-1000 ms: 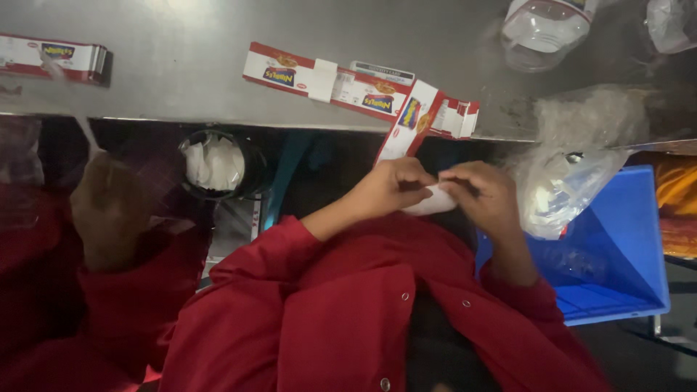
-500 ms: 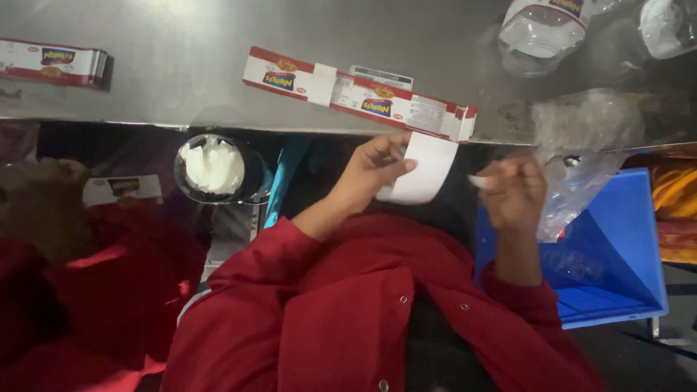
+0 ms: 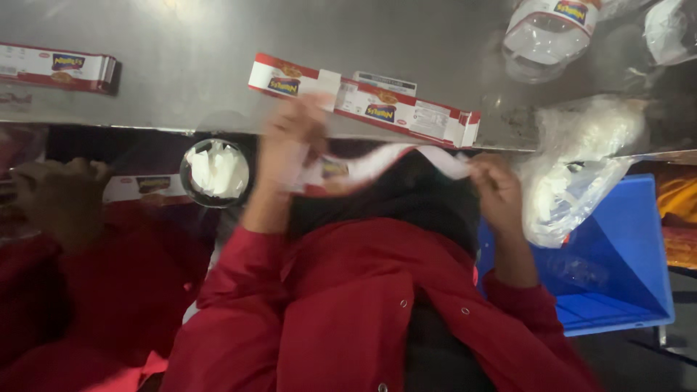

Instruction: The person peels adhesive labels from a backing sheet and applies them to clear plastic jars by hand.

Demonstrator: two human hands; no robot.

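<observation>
The fingers [image 3: 308, 109] of the left hand [image 3: 294, 141] are curled shut on one end of a flattened white-and-red carton blank [image 3: 385, 161]. The right hand [image 3: 497, 192] pinches the other end between thumb and fingertips. The left hand is smeared with motion, so I cannot tell exactly how its grip sits.

Half a second ago only the left hand had the blank, held as a compact white piece, and the right hand hung apart and closed on nothing. Now the piece is drawn out long between the two hands, just below the near edge of the tabletop [image 3: 181, 72] and in front of the person's chest. Both hands are on it again, and it is open rather than folded.

Right above it, a row of flat printed cartons [image 3: 377, 109] lies along the tabletop's near edge, and one more [image 3: 54, 69] lies toward the left edge. A crumpled clear bag [image 3: 573, 174] hangs over the near edge by the right hand, above a blue crate [image 3: 624, 268]. A round tub of white scraps [image 3: 216, 173] sits below the tabletop near the left wrist.
</observation>
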